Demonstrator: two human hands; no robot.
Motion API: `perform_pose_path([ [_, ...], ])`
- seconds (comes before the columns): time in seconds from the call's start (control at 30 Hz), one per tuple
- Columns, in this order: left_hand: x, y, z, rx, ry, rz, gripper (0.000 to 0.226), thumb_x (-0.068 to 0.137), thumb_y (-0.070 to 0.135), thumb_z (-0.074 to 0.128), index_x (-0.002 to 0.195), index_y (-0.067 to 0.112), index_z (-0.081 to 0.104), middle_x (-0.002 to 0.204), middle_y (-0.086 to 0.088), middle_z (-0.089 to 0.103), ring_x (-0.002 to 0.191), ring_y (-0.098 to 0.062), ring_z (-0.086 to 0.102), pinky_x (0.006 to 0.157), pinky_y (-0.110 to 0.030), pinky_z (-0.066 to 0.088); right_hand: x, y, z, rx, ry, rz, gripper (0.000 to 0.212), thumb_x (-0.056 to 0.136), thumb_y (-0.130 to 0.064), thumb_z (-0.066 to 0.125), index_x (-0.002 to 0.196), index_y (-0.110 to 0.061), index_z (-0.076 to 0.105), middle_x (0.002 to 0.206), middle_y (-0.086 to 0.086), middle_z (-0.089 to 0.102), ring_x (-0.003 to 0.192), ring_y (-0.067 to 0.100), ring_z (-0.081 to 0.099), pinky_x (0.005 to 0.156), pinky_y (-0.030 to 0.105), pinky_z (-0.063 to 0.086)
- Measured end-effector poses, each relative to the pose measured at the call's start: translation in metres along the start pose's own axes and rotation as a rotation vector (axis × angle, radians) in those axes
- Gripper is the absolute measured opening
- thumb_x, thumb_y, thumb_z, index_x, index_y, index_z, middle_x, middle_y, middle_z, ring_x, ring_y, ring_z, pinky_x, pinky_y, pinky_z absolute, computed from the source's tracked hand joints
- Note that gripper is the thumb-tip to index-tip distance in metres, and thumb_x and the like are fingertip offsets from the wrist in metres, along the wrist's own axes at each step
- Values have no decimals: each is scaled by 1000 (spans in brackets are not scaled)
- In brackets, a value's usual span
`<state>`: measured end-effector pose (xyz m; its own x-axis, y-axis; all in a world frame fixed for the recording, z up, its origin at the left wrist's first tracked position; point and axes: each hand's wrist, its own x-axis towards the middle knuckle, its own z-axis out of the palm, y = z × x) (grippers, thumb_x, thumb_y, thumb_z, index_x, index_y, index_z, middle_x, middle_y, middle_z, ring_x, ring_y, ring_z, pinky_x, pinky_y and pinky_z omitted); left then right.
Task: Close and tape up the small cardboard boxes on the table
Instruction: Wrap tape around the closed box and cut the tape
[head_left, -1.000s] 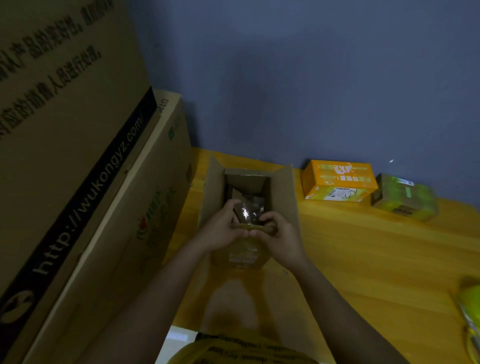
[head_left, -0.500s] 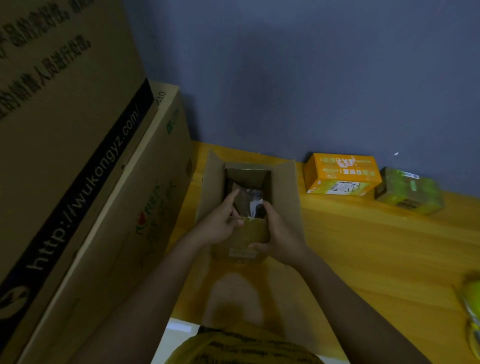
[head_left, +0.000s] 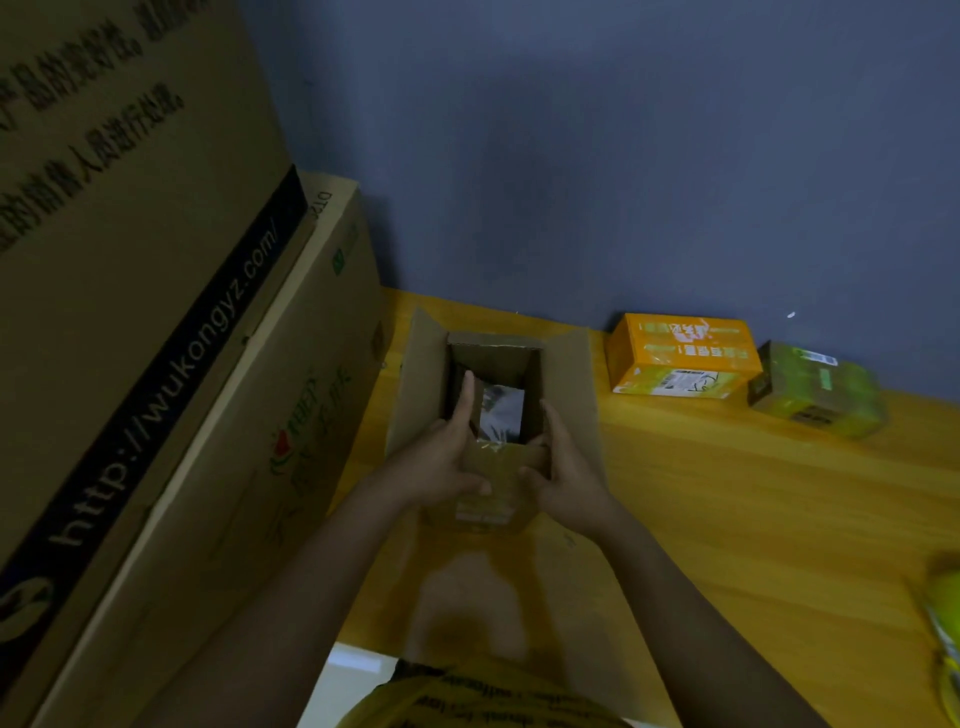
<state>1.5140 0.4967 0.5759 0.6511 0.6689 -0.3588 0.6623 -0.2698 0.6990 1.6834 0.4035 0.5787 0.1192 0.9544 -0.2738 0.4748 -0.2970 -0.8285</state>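
The small cardboard box is standing open between both hands, side flaps splayed so the mouth stays clear. The left hand is cupping its left wall, fingers reaching up inside the rim; the right hand is bracing the opposite wall, thumb curled on the near flap, probably steadying it for folding. Something shiny, maybe a wrapped item, is lying inside. Beyond the right hand, an orange box is waiting on the tabletop.

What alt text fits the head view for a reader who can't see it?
Both hands, left hand and right hand, hold an open cardboard box on a wooden table, its side flaps up and a shiny packet inside. An orange box and a green box sit by the wall.
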Motion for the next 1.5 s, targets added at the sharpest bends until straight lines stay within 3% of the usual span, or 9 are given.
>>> perform_pose_path([
  [0.07,-3,2,3,39,133,-15,124,77,49,73,137,44,-36,146,3,26,127,-22,32,101,-41,38,2,1,-2,5,23,16,78,93,-10,58,153,-23,9,112,2,55,101,17,59,88,44,53],
  [0.13,-10,10,8,235,411,85,105,77,52,71,153,28,3,145,3,22,129,-21,22,104,-41,28,4,2,-2,7,39,23,74,93,-10,59,151,-24,14,109,1,56,98,17,60,85,44,54],
  [0.23,-16,19,15,507,563,369,45,78,36,76,116,18,60,119,-8,53,111,-29,50,96,-45,36,6,3,-1,13,62,12,77,91,-8,60,150,-23,14,100,-2,58,91,13,60,79,36,54],
  [0.5,-17,15,14,374,475,326,22,87,32,66,105,20,66,109,2,58,107,-19,48,85,-26,20,4,6,-1,57,133,-26,80,84,-3,68,147,-24,23,82,-5,56,74,6,58,66,24,46],
  [0.83,-20,19,13,455,496,393,20,79,23,76,97,15,73,91,-2,65,89,-25,62,79,-37,41,-1,0,-5,46,122,-71,77,85,-4,68,146,-25,25,90,4,61,82,17,63,77,40,55],
  [1.1,-18,16,10,423,401,381,29,85,33,68,109,17,70,100,0,59,100,-18,51,83,-25,25,-7,-3,-6,-173,106,-174,65,86,-19,68,140,-30,35,91,-12,56,78,2,56,62,15,44],
  [1.27,-13,19,8,302,342,298,21,84,37,68,101,24,70,95,8,55,96,-10,45,83,-22,20,-2,-16,-10,-483,31,-259,43,85,-30,67,125,-18,56,119,-1,48,112,14,41,90,23,39],
  [1.37,-11,20,4,152,211,189,4,83,35,70,85,35,68,87,18,51,87,-4,50,76,-22,31,3,-26,-12,-450,-123,-205,18,84,-22,67,100,-13,69,92,6,65,85,20,59,74,40,50],
  [1.5,-10,21,-3,51,110,112,20,81,34,72,69,41,59,79,16,56,76,0,54,62,-23,39,9,-24,-13,-389,-148,-112,19,84,-23,69,82,-4,72,72,14,65,63,24,57,57,37,46],
])
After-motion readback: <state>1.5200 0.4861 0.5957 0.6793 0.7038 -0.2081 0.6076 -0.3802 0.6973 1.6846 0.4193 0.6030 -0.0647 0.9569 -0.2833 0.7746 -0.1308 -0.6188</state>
